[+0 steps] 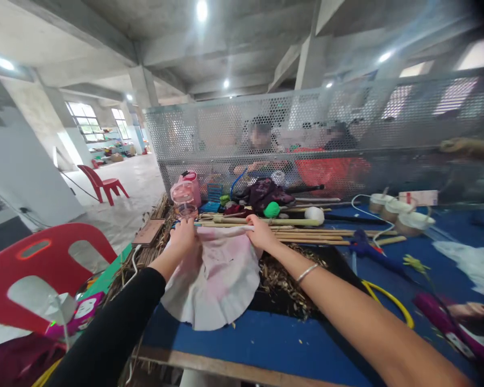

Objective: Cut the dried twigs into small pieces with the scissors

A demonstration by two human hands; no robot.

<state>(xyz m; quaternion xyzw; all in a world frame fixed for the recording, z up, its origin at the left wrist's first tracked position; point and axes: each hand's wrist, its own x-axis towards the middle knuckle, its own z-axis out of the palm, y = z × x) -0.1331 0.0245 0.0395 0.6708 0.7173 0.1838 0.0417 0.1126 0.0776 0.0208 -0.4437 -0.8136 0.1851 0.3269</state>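
Both my hands grip the far edge of a pale pink and white cloth (215, 279) that hangs over the blue table (266, 344). My left hand (183, 235), in a black sleeve, pinches the cloth's left corner. My right hand (259, 232), with a silver bracelet at the wrist, is closed on the cloth's right corner. Just beyond the hands lie several long bamboo sticks (302, 228). A heap of dry wood shavings (284, 279) lies right of the cloth.
A pink plastic jar (184, 198), green ball (271, 209) and white ball (314, 214) sit past the sticks. Blue glue gun (365, 247), yellow cord (391, 301), white cups (403, 217) at right. Red chairs (44, 274) at left. People sit behind a mesh partition (306, 134).
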